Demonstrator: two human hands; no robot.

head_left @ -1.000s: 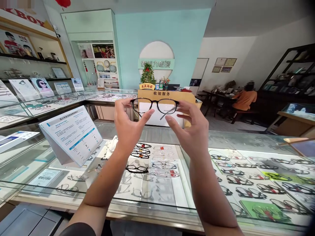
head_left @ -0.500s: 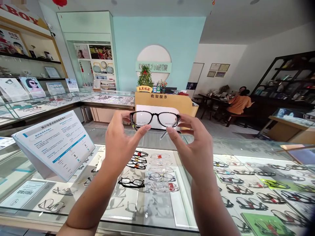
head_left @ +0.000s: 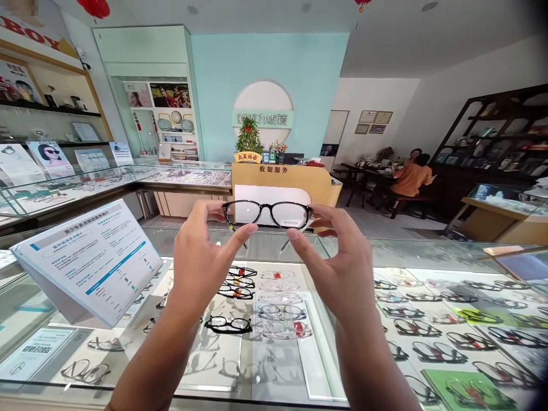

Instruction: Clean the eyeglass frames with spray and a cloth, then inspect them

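Note:
Black-framed eyeglasses (head_left: 266, 206) are held up level above the glass display counter, lenses facing me. My left hand (head_left: 205, 251) pinches them at the left hinge, its thumb in front of the lower left lens. On the other side, my right hand (head_left: 334, 251) grips the right hinge, with the thumb below the right lens. Faint lettering shows on the right lens. The temple arms are mostly hidden behind the hands. Below, inside the counter, lie more frames, among them a thick black pair (head_left: 229, 325) and a clear pair (head_left: 282, 311).
A folded information card (head_left: 89, 262) stands on the glass at left. Rows of eyeglasses (head_left: 436, 351) fill the case at right, one pair on a green card (head_left: 479, 388). A yellow cashier desk (head_left: 325, 188) stands ahead. A person in orange (head_left: 411, 181) sits at the back right.
The eyeglasses have dropped slightly and shifted a little left in view, still held by both hands. The view has also tilted slightly.

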